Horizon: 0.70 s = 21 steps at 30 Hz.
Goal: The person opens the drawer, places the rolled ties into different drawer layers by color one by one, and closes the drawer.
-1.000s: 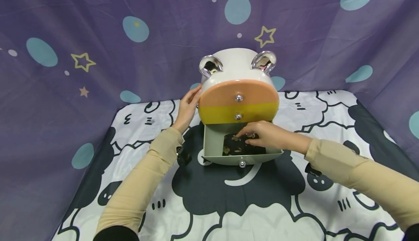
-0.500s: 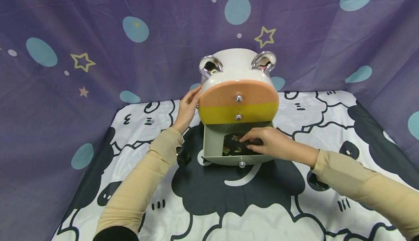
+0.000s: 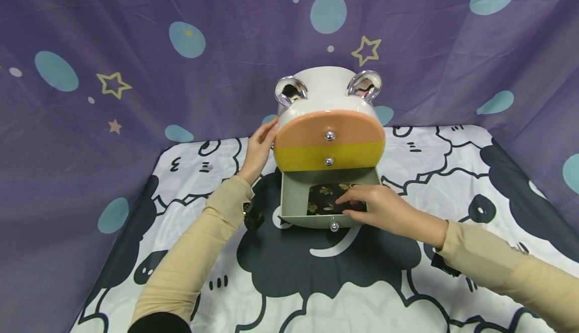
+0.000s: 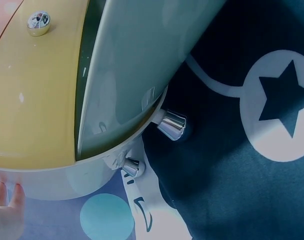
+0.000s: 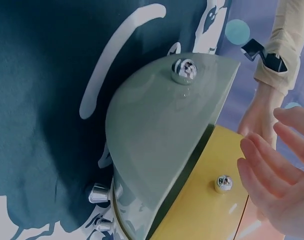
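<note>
A small rounded storage box stands at the back, white on top, with two silver ear-shaped handles. Its grey-green bottom drawer is pulled out. Inside that drawer lies a flat, dark item with a gold floral print; its exact kind is unclear. My left hand rests with straight fingers on the left side of the box. Over the right front of the drawer hovers my right hand, its fingers loosely bent and holding nothing. The right wrist view shows the same hand with its fingers spread apart.
Above the pulled-out drawer, the orange drawer and the yellow drawer are closed, each with a silver knob. A cloth with cartoon sheep covers the table. Behind the box hangs a purple curtain.
My right hand has drawn back to the right and toward me, from over the dark floral item to the drawer's front edge. The item stays in the drawer. My left hand has not moved.
</note>
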Tool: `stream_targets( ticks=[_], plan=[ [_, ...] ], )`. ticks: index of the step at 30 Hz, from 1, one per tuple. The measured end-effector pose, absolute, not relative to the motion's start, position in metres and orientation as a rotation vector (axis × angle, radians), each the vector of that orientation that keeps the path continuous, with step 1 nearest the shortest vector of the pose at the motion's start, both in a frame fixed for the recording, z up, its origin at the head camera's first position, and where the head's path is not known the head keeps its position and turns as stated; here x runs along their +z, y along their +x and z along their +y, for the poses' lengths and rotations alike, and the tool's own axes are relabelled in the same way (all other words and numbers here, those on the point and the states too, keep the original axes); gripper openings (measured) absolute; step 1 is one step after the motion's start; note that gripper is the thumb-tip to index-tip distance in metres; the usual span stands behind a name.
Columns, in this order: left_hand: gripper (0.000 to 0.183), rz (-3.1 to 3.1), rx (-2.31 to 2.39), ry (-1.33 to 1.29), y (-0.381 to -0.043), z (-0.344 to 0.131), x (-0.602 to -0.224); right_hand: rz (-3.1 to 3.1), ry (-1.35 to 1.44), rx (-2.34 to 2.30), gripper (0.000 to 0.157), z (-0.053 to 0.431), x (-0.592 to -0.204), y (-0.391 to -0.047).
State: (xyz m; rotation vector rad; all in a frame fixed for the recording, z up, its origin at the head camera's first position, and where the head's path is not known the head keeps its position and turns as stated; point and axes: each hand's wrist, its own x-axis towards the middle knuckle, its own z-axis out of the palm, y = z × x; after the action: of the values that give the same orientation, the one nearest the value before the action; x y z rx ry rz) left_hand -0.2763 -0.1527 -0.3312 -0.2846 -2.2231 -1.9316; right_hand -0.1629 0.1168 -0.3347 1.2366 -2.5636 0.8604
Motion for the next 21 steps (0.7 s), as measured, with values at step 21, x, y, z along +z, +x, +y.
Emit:
stream_targets(
  ticks=[21],
  plan=[
    [0.041, -2.227, -1.945, -0.287, -0.273, -0.152, -0.329, -2.309, 1.336, 0.865, 0.026, 0.119, -0.361, -0.145]
  ],
)
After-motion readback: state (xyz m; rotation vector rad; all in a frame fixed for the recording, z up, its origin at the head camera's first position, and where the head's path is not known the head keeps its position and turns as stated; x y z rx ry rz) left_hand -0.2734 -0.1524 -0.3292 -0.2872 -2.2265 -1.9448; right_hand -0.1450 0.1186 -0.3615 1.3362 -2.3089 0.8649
